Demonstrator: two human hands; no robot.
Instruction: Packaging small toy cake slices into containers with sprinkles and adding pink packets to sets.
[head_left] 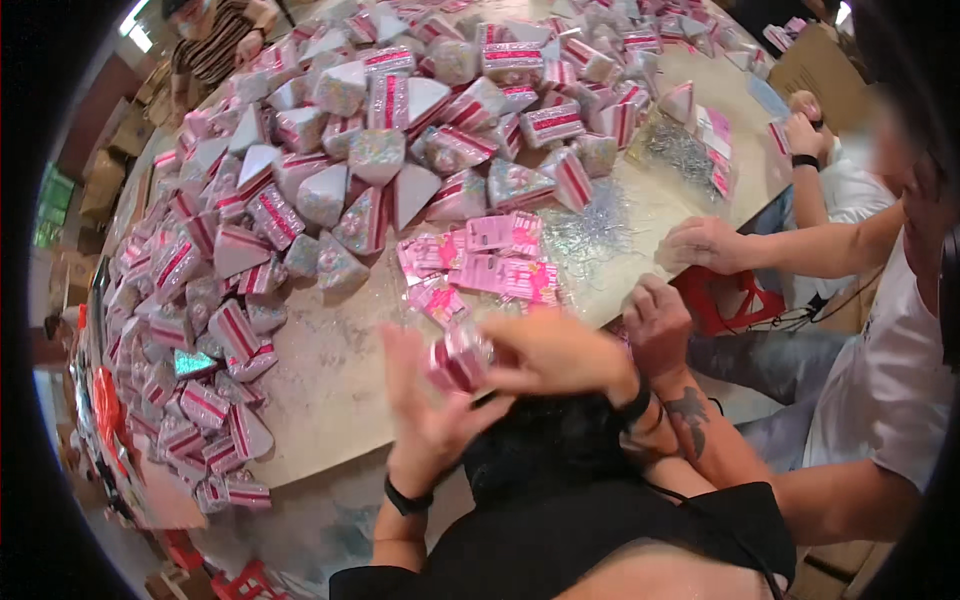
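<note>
My right hand [555, 357] grips a small cake-slice ornament [458, 362] with pink and white layers. Fingers raised and spread, my left hand [425, 405] is just beside it, palm toward the slice; whether its thumb touches the underside I cannot tell. Both hands are over the table's near edge and slightly blurred. Just beyond them lie several pink printed cards [485, 262], loosely overlapped. A large heap of similar glittery cake-slice ornaments [375, 155] covers the far and left parts of the table.
The pale tabletop [330, 400] has glitter scattered over it. A clear bag of silvery strands [680, 145] lies at the right. Close on my right, a co-worker's hands [660, 320] rest near the table edge by a red stool [735, 300]. Other people sit farther around.
</note>
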